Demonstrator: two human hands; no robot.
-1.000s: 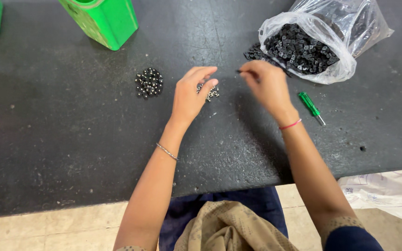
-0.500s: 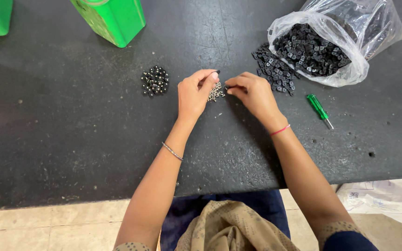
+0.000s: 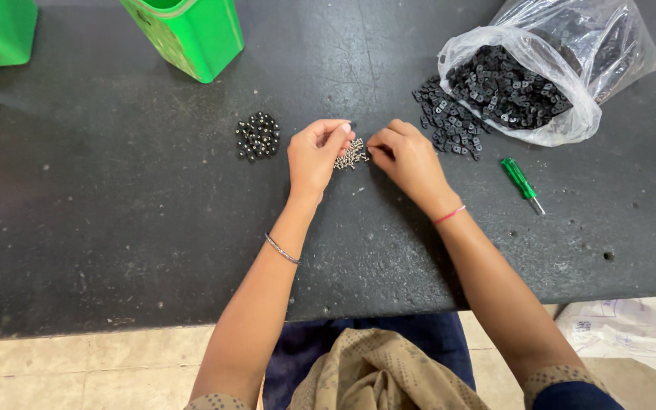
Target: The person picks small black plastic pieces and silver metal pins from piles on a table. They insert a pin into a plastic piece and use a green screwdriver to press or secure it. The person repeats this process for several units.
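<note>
Dark and scratched, the surface (image 3: 115,228) fills my view. I see my left hand (image 3: 314,156) with its fingers curled in, pinching a tiny dark piece (image 3: 351,127) at the tips. My right hand (image 3: 408,156) sits just beside it, fingers bent tight; I cannot tell if it holds anything. Between both hands lies a little pile of shiny silver screws (image 3: 351,154), touching the surface. Left of my left hand sits a small heap of black round bits (image 3: 257,136). Right of my right hand lie loose black parts (image 3: 449,125) spilling from a clear plastic bag (image 3: 563,68), then a green screwdriver (image 3: 521,183). Past my left hand stands a green bin (image 3: 191,34).
</note>
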